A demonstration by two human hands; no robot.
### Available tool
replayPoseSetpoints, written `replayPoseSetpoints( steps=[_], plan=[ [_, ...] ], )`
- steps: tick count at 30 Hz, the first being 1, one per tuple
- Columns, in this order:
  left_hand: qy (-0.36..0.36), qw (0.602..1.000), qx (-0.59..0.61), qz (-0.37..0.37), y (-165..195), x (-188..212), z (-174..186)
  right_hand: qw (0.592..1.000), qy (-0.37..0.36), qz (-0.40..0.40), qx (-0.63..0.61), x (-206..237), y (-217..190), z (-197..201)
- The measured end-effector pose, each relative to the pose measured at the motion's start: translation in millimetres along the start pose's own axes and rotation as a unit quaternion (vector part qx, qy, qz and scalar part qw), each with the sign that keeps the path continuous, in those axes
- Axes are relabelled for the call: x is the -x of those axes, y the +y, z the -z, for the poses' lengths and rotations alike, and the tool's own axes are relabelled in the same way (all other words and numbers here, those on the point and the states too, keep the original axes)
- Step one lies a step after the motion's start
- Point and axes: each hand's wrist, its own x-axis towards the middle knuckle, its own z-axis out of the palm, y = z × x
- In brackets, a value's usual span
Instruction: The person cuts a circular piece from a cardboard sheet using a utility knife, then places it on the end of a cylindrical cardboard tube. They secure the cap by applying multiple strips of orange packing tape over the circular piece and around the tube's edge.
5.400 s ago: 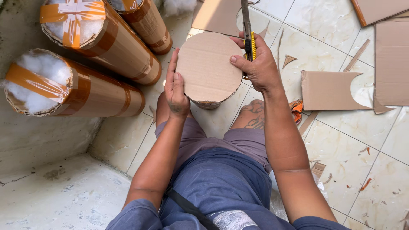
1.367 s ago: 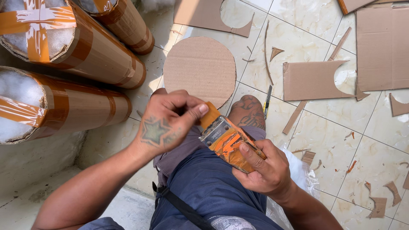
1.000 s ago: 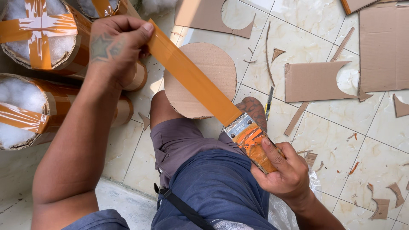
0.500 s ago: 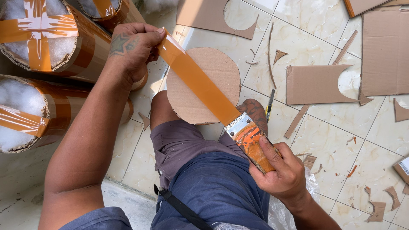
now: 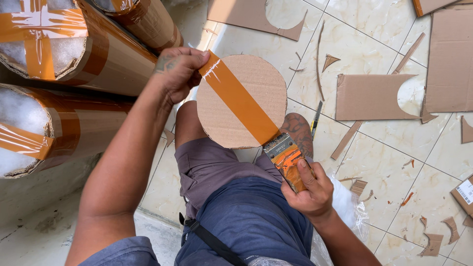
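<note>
A round disc of corrugated cardboard (image 5: pixel 241 101) sits just above frame centre, propped over the person's bent knees, its matte brown face finely ribbed and its edge slightly ragged. A strip of glossy orange-brown packing tape (image 5: pixel 240 101) runs across it diagonally from 10 o'clock to 4 o'clock, lying flat on the face.

The left hand (image 5: pixel 180 69) is at the disc's 10 o'clock edge, fingers curled and pinched narrowly on the free end of the tape, where the film crinkles and catches the light. The right hand (image 5: pixel 308 189) is at 4 o'clock from the disc, fingers wrapped tightly round an orange tape dispenser (image 5: pixel 287 160) whose metal toothed edge meets the strip just beside the disc's rim.

At 9 to 11 o'clock lie large cardboard cylinders (image 5: pixel 74 74), stuffed with white fibre filling and bound with crossed bands of the same tape. The pale marbled tile floor (image 5: pixel 394 162) at 1 to 5 o'clock carries flat cardboard sheets with round cut-outs (image 5: pixel 374 96), slim offcuts, and a yellow-handled utility knife (image 5: pixel 316 118) near the knee.
</note>
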Motion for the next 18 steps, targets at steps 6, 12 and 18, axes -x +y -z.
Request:
replayPoseSetpoints(
  steps=[6,12,18],
  plan=[
    [0.011,0.991,-0.074,-0.110,-24.9,8.2,-3.6,0.996,0.074,0.050,-0.031,-3.1,18.7,-44.0],
    [-0.005,1.000,-0.005,-0.014,-26.5,13.7,-10.8,0.991,0.100,0.084,-0.042,-19.1,15.8,-49.8],
    [-0.197,0.919,0.071,-0.333,-42.1,33.8,-12.2,0.987,0.117,0.104,-0.045,-25.0,13.1,-44.9]
  ],
)
